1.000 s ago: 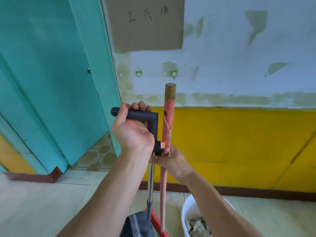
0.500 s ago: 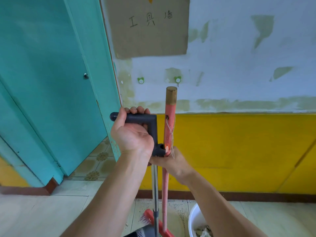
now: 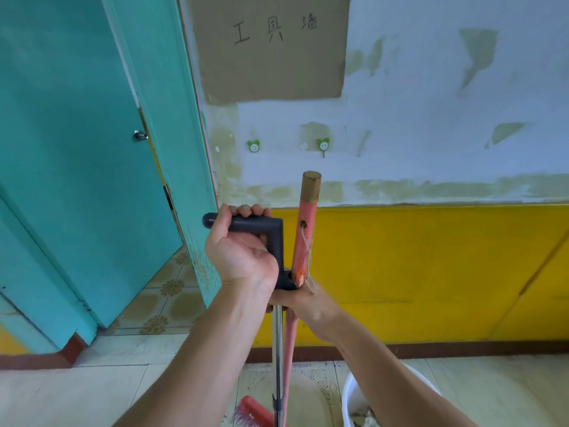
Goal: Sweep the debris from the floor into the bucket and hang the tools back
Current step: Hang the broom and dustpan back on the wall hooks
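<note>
My left hand (image 3: 238, 251) grips the black L-shaped handle (image 3: 271, 238) of the dustpan, whose metal pole (image 3: 277, 349) runs down out of view. My right hand (image 3: 300, 298) is closed around the red broom stick (image 3: 303, 238) and the dustpan pole together, just below the black handle. The broom stick has a bare wooden top and a string loop (image 3: 309, 257) through a hole. Its red head (image 3: 251, 412) shows at the bottom. Two green smiley hooks, the left hook (image 3: 254, 146) and the right hook (image 3: 323, 145), sit on the wall above. A white bucket (image 3: 349, 402) with debris stands at lower right.
A teal door (image 3: 77, 167) and its frame stand open at the left, with patterned tiles behind. A cardboard sign (image 3: 268, 47) with handwritten characters hangs above the hooks. The wall is white above and yellow (image 3: 431, 272) below, with a brown skirting.
The view has tilted up and come closer to the wall, so the hooks appear lower and larger. The dustpan's pan has left the frame. Both hands keep the same grip.
</note>
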`<state>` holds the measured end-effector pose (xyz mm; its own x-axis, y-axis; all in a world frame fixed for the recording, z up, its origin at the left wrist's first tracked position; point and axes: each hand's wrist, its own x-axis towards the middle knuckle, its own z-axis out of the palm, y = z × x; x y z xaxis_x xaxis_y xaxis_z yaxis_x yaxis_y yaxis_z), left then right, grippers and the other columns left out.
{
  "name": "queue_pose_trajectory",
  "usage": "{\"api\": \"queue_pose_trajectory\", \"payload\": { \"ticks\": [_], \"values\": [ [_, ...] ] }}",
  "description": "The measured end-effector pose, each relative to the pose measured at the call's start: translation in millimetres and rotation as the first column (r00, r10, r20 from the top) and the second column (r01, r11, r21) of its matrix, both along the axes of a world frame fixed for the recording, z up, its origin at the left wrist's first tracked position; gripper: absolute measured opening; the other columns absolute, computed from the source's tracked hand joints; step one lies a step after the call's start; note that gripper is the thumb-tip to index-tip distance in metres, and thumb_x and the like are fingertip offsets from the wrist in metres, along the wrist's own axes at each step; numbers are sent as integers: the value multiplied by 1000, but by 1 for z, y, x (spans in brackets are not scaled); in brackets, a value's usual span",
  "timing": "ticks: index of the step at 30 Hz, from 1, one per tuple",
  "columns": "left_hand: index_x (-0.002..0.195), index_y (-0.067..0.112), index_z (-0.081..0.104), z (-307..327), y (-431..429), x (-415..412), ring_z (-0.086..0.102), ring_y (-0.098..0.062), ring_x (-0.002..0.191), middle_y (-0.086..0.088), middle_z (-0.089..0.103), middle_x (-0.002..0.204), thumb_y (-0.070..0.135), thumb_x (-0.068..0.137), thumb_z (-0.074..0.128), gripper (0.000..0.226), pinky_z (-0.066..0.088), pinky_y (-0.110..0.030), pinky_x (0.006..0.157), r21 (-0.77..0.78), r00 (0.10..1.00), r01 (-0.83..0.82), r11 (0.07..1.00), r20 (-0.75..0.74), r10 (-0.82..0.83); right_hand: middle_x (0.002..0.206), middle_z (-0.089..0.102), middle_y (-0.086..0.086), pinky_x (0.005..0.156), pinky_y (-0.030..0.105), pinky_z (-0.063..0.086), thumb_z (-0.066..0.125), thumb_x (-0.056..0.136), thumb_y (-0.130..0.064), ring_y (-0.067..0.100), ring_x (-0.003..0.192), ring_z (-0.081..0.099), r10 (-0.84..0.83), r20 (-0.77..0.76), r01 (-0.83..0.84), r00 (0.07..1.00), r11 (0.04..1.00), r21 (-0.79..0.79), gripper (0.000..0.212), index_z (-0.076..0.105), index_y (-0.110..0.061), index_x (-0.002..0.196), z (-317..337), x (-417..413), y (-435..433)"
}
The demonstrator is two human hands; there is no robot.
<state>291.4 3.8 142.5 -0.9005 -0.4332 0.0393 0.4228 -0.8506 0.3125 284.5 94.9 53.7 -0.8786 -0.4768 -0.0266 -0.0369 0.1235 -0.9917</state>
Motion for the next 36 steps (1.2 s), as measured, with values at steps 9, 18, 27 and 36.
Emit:
{"api": "queue_pose_trajectory", "payload": {
  "ticks": [9, 18, 27, 36],
  "values": [
    [71, 13, 48, -14, -23, -4, 51, -17, 59, 0, 50, 62, 22, 97, 43, 28, 44, -33, 77, 15, 996, 68, 998, 49, -69, 126, 62, -2, 112, 43, 34, 80, 48, -66, 15, 120, 55, 41, 199, -40, 979, 999, -10, 87, 59, -24, 122, 3, -6, 2],
    [68, 15, 44, -10, -29, -2, 49, -17, 54, 1, 44, 59, 20, 96, 40, 29, 43, -32, 73, 13, 995, 97, 995, -5, -97, 132, 54, -16, 112, 41, 32, 59, 53, -84, 9, 127, 45, 57, 155, -56, 986, 998, -5, 84, 50, -42, 125, 21, -11, -5],
    [64, 14, 42, 2, -20, -8, 45, -18, 53, 0, 43, 54, 15, 93, 38, 29, 42, -32, 65, 61, 998, -12, 998, -59, 15, 96, 72, -26, 88, 17, 48, 49, 84, -51, -11, 95, 64, -69, 82, 83, 994, 979, -185, 24, 62, -38, 100, 55, -10, -16],
    [65, 14, 42, 14, -15, -11, 47, -18, 53, 1, 44, 54, 16, 94, 37, 29, 43, -33, 67, 72, 994, -32, 997, -101, 39, 111, 72, -11, 82, 21, 53, 58, 62, -67, 2, 102, 66, -187, 91, 204, 978, 946, -251, 65, 64, -35, 118, 64, -6, -28]
  ]
}}
